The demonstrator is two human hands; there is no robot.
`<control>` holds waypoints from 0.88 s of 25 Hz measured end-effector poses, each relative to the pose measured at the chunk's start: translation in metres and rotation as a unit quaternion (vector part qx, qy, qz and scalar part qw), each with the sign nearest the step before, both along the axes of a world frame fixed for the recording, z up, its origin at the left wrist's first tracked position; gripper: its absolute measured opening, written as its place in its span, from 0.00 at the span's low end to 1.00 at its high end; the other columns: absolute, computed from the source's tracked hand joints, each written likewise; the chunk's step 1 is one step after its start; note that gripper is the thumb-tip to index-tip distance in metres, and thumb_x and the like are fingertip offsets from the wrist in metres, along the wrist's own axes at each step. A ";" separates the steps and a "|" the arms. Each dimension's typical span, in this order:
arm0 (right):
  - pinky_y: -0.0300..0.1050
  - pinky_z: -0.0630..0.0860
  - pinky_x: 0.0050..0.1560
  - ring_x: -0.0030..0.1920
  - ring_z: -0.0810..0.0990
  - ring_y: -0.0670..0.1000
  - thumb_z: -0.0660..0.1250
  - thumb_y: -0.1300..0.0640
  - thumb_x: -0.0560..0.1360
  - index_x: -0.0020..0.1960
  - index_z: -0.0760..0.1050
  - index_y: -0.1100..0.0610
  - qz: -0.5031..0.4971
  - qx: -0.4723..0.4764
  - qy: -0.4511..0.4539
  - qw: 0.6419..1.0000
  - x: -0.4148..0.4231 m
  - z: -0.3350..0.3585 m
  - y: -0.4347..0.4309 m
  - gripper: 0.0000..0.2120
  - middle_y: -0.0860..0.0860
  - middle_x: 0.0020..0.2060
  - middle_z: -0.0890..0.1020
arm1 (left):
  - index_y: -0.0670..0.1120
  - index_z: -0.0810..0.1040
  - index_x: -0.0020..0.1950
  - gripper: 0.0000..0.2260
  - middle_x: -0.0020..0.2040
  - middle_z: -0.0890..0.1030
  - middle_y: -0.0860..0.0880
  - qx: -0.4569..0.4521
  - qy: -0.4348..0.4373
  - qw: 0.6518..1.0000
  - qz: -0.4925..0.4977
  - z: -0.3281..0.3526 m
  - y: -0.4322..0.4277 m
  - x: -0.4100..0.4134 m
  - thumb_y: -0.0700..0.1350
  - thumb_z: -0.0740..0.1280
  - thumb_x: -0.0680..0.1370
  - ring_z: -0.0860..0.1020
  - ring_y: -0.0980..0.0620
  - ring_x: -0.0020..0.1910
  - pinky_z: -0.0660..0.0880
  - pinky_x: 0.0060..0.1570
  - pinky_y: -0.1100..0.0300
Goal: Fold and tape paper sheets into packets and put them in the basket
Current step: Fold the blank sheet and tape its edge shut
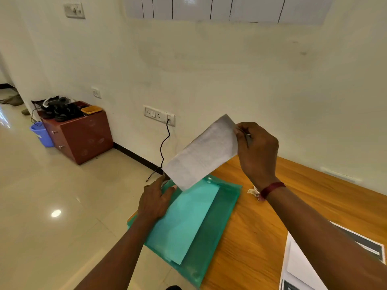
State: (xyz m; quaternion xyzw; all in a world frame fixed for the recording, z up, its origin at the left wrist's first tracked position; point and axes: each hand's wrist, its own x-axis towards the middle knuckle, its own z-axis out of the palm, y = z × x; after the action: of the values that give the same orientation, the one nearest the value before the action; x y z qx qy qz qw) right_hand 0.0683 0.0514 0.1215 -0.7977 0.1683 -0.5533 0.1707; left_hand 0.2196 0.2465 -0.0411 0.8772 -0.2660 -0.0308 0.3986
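Observation:
A white paper sheet (202,154) with faint print hangs tilted in the air above the table's left end. My right hand (256,149) pinches its upper right edge. My left hand (156,198) rests with straight fingers on a green plastic folder (211,233), close to the sheet's lower corner. A lighter green flap or sheet (186,222) lies on top of the folder. The folder overhangs the left edge of the wooden table (261,222). No basket or tape is in view.
Printed white sheets (297,266) lie at the table's near right. A small white clip-like item (253,191) sits by my right wrist. A wall with sockets and a black cable (164,147) is behind. A brown cabinet (79,135) and blue bucket (40,133) stand on the floor at left.

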 end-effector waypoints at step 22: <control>0.46 0.82 0.34 0.51 0.82 0.52 0.69 0.58 0.76 0.53 0.78 0.54 -0.010 0.564 -0.176 0.807 -0.242 -0.137 0.016 0.07 0.51 0.51 0.83 | 0.52 0.38 0.79 0.48 0.80 0.39 0.48 0.062 -0.342 0.863 -0.367 0.022 -0.102 -0.206 0.71 0.62 0.71 0.39 0.46 0.79 0.41 0.74 0.36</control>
State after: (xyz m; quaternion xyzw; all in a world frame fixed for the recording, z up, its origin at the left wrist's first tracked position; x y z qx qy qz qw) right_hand -0.1736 0.0672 -0.0154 -0.4483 0.4263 -0.4933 0.6115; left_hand 0.0139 0.1448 -0.0191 0.6947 -0.6855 0.1106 0.1878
